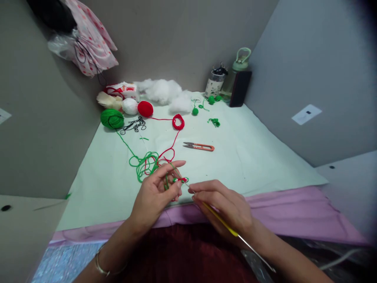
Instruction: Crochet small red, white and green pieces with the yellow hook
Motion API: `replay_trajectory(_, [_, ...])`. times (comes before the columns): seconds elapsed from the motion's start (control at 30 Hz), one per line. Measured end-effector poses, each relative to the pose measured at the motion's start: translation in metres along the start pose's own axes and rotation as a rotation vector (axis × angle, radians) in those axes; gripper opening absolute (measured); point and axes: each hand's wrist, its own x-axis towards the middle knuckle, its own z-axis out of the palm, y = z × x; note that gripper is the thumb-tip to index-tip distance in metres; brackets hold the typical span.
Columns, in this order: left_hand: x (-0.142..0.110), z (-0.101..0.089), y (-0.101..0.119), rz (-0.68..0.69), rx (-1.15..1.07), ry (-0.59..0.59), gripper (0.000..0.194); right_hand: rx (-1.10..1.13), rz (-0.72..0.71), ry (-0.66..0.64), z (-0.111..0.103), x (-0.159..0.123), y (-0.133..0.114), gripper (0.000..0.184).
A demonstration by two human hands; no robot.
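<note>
My left hand (160, 188) pinches a small crochet piece (182, 180) in red, green and white between thumb and fingers. Green yarn runs over its raised index finger. In my right hand (222, 202) is a crochet hook (220, 221) with a yellow grip, held like a pen. The hook's thin metal tip points at the crochet piece and meets it or nearly so; the exact contact is too small to tell. Loose green yarn (147, 163) lies tangled with red strands just beyond my left hand, leading back to a green yarn ball (112, 118).
Orange-handled thread snips (198, 146) lie beyond my hands. Farther back are a red yarn coil (178, 122), a red yarn ball (145, 109), black cord (134, 125), white stuffing (163, 92) and small green pieces (214, 122). A bottle (240, 65), a pen cup (214, 84) and a phone (240, 89) stand back right.
</note>
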Motion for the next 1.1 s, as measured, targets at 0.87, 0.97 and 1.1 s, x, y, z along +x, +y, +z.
replay_trajectory(0.87, [-0.003,0.008,-0.002,0.079,-0.011,0.102,0.035,0.396,0.340,0.114,0.001,0.003,0.002,0.015])
replay_trajectory(0.97, [-0.004,0.010,-0.001,0.061,-0.062,0.087,0.038,0.400,0.256,0.128,0.003,0.004,0.002,0.014])
replay_trajectory(1.1, [-0.005,0.011,0.000,0.064,-0.120,0.070,0.038,0.396,0.178,0.138,0.004,0.006,0.005,0.012])
